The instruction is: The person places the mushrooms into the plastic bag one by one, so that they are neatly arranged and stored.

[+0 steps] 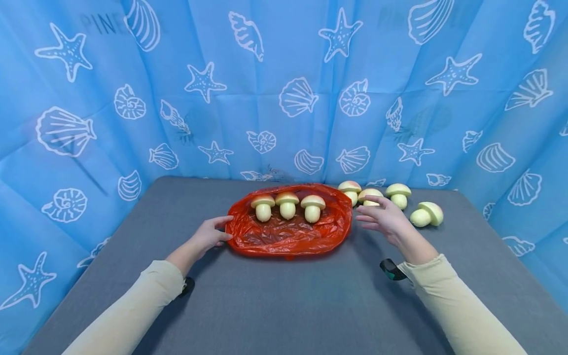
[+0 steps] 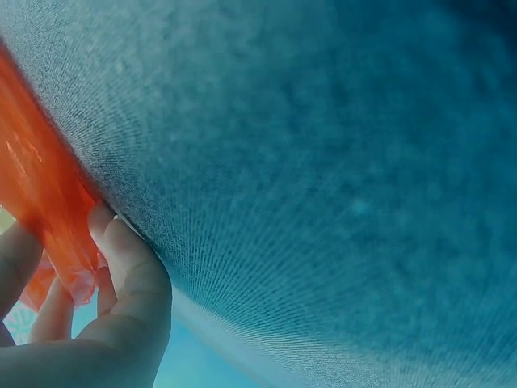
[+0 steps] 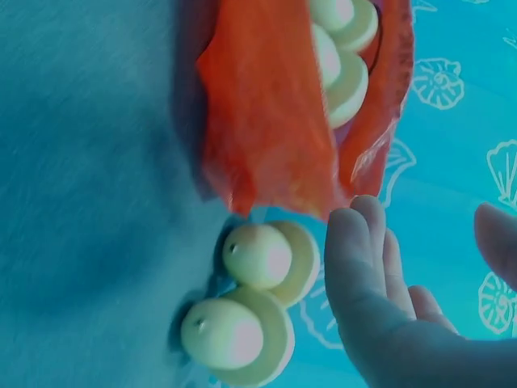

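A red plastic bag (image 1: 288,241) lies spread with its mouth up, and three toy mushrooms (image 1: 287,207) with pale stems stand inside it. At the bag's left end, my left hand (image 1: 210,233) holds the plastic edge between thumb and fingers. The left wrist view shows the red plastic (image 2: 48,186) between the thumb (image 2: 125,250) and the fingertips. My right hand (image 1: 385,221) hovers right of the bag with fingers extended and holds nothing. Behind its fingers is a partly hidden mushroom (image 1: 371,194); the right wrist view shows two loose mushrooms (image 3: 222,333) beside the bag.
More mushrooms stand at the back right, one by the bag's corner (image 1: 349,189) and another farther right (image 1: 398,193). A tilted mushroom (image 1: 427,215) lies near my right wrist. Grey cloth covers the table (image 1: 284,305); a blue shell-patterned curtain (image 1: 275,118) hangs behind.
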`<move>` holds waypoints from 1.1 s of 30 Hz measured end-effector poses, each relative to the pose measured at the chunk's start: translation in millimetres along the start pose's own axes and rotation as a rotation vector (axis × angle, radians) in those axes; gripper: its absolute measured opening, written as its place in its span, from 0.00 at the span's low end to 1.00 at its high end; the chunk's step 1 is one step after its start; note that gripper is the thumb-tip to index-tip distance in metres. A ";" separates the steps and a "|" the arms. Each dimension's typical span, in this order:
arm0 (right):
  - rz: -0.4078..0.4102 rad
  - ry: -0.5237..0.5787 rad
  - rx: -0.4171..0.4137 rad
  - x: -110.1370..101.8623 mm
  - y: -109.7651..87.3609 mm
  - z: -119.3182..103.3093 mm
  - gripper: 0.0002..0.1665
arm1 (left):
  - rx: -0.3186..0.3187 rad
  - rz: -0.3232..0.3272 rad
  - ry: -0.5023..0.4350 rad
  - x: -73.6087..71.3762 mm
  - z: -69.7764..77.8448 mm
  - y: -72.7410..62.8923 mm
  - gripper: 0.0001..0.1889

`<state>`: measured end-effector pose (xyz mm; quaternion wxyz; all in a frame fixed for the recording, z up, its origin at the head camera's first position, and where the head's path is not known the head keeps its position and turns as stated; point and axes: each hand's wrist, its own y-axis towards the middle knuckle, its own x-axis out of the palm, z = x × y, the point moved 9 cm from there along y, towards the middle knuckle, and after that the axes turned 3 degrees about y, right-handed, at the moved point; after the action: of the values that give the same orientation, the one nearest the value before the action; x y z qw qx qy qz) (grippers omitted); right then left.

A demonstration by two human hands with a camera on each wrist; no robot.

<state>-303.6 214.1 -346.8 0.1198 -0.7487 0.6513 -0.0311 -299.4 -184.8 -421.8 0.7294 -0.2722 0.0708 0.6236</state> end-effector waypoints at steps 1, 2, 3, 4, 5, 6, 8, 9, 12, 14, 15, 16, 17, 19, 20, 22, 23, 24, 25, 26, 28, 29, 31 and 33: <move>0.001 -0.008 -0.004 -2.4 -0.5 0.9 0.42 | 0.001 0.000 -0.001 0.1 0.0 -0.3 0.31; 0.003 -0.014 -0.009 -4.7 -0.9 1.6 0.42 | 0.001 -0.001 -0.003 0.1 0.0 -0.5 0.31; 0.007 -0.015 -0.011 -7.1 -1.3 2.6 0.42 | 0.002 -0.002 -0.004 0.1 -0.1 -0.5 0.32; 0.010 -0.017 -0.012 -9.3 -1.9 3.5 0.42 | 0.003 -0.004 -0.006 0.2 0.0 -0.6 0.32; 0.013 -0.019 -0.013 -11.7 -2.3 4.4 0.42 | 0.003 -0.004 -0.006 0.2 0.0 -0.6 0.32; 0.016 -0.020 -0.014 -13.8 -3.0 5.0 0.42 | 0.003 -0.005 -0.008 0.2 0.2 -0.7 0.32; 0.022 -0.019 -0.012 -18.2 -4.0 6.5 0.43 | 0.005 -0.006 -0.007 0.1 0.6 -0.6 0.32; 0.023 -0.020 -0.012 -20.3 -4.6 6.9 0.44 | 0.005 -0.006 -0.005 -0.1 0.5 -0.5 0.32; 0.028 -0.033 -0.010 -27.3 -7.0 8.0 0.45 | 0.001 -0.003 -0.003 -0.5 0.3 -0.3 0.32; 0.031 -0.048 -0.007 -32.5 -8.2 9.5 0.46 | -0.004 -0.001 -0.002 -0.7 -0.4 0.0 0.31; 0.033 -0.056 -0.006 -35.2 -9.0 10.4 0.46 | -0.006 0.000 -0.003 -0.6 -0.5 0.0 0.31; 0.037 -0.066 -0.004 -38.5 -9.5 11.5 0.47 | -0.007 0.000 -0.003 -0.6 -0.6 0.1 0.31; 0.043 -0.074 -0.003 -41.7 -10.0 12.5 0.47 | -0.009 0.000 -0.004 -0.5 -0.8 0.2 0.31; 0.055 -0.085 0.000 -48.2 -11.0 14.6 0.47 | -0.011 0.000 -0.004 -0.4 -0.6 0.2 0.31; 0.062 -0.090 0.001 -51.5 -11.8 15.4 0.47 | -0.011 -0.001 -0.004 -0.4 -0.5 0.2 0.31; 0.075 -0.097 -0.002 -57.4 -13.1 16.2 0.48 | -0.010 -0.002 -0.004 -0.5 0.1 0.2 0.32; 0.078 -0.096 -0.005 -59.6 -13.9 16.2 0.47 | -0.008 -0.002 -0.004 -0.6 0.4 0.1 0.32; 0.079 -0.098 -0.009 -62.2 -14.6 16.6 0.47 | -0.007 -0.002 -0.002 -0.7 0.7 0.0 0.32; 0.081 -0.094 -0.013 -64.7 -15.3 16.8 0.47 | -0.005 -0.002 -0.003 -0.8 1.0 -0.1 0.32; 0.082 -0.088 -0.019 -66.9 -16.3 16.7 0.47 | -0.005 -0.002 -0.004 -0.8 1.0 -0.1 0.32; 0.084 -0.051 -0.030 -71.2 -17.9 16.7 0.46 | -0.003 -0.002 -0.005 -0.7 1.1 -0.3 0.32; 0.085 -0.027 -0.035 -73.4 -18.7 16.8 0.46 | -0.003 -0.002 -0.005 -0.7 0.9 -0.3 0.32; 0.096 0.018 -0.041 -77.8 -20.3 17.0 0.47 | -0.003 -0.004 -0.005 -0.6 0.6 -0.3 0.32; 0.107 0.054 -0.042 -82.0 -21.2 18.0 0.47 | -0.003 -0.003 -0.006 -0.8 0.4 -0.2 0.32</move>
<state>-291.6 299.8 -350.6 0.0878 -0.7139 0.6940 -0.0313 -299.5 -185.3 -421.0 0.7300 -0.2717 0.0672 0.6235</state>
